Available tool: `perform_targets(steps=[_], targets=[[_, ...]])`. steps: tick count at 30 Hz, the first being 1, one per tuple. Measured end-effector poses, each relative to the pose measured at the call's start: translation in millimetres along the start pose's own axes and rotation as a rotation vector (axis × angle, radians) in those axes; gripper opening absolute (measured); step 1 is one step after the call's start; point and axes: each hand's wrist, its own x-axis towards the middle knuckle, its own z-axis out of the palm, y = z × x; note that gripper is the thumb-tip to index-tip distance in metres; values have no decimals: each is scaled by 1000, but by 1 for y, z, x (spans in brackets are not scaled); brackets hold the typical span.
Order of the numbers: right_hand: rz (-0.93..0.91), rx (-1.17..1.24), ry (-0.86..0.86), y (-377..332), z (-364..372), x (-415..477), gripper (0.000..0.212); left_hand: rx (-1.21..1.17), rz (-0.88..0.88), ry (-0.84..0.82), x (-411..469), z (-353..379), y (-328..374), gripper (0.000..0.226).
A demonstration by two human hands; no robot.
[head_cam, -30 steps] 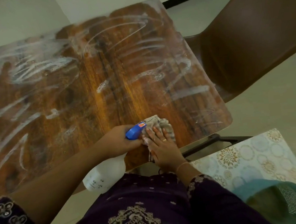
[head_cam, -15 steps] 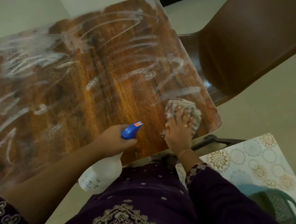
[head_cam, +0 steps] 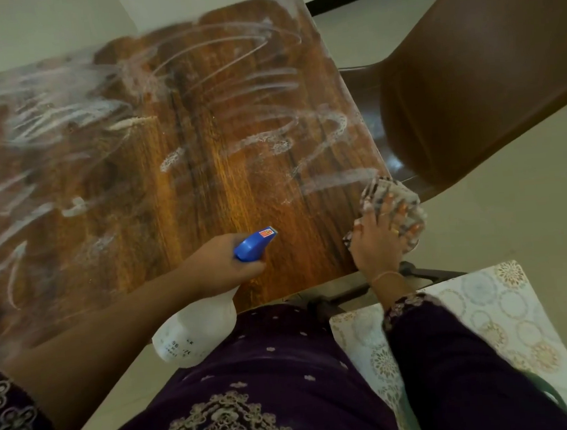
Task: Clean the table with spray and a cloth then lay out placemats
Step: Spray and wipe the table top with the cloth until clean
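Presses crumpled patterned cloth (head_cam: 378,190) onto streaked wooden table (head_cam: 203,136) with spread right hand (head_cam: 378,243), grips blue-headed white spray bottle (head_cam: 200,335) in left hand (head_cam: 218,266).

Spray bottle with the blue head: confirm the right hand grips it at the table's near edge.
Wrong hand. In the head view the left hand grips the spray bottle at the table's near edge; the right hand presses the cloth.

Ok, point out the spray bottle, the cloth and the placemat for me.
spray bottle (head_cam: 196,333): head view, on its white body.
cloth (head_cam: 372,193): head view, on the bunched far edge.
placemat (head_cam: 503,307): head view, on its bare patterned face.
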Motion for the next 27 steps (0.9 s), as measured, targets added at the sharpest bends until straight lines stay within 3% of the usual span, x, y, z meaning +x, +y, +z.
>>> perform_targets(steps=[4, 6, 12, 16, 18, 21, 24, 27], targets=[[-326, -22, -53, -20, 14, -36, 59, 19, -14, -40, 4, 6, 3, 12], [-405, -47, -82, -10, 16, -44, 57, 26, -17, -35, 7, 6, 6, 12], [-122, -17, -66, 25, 4, 4, 48, 44, -21, -22, 8, 2, 8, 12], [1, 8, -49, -5, -4, 31, 53, 19, -30, -1, 7, -3, 4, 13], [-129, 2, -52, -28, 0, 28, 58, 19, -39, 2, 7, -3, 2, 12], [-522, -56, -104, -52, 12, -1, 60, 24, -44, 3, 7, -5, -2, 12], [-799, -85, -182, -37, 12, -13, 57, 34, -49, 8, 9, -9, -4, 16], [-772, -145, -147, 1, 3, 12, 59, 17, -62, 30, 9, -16, -8, 18]])
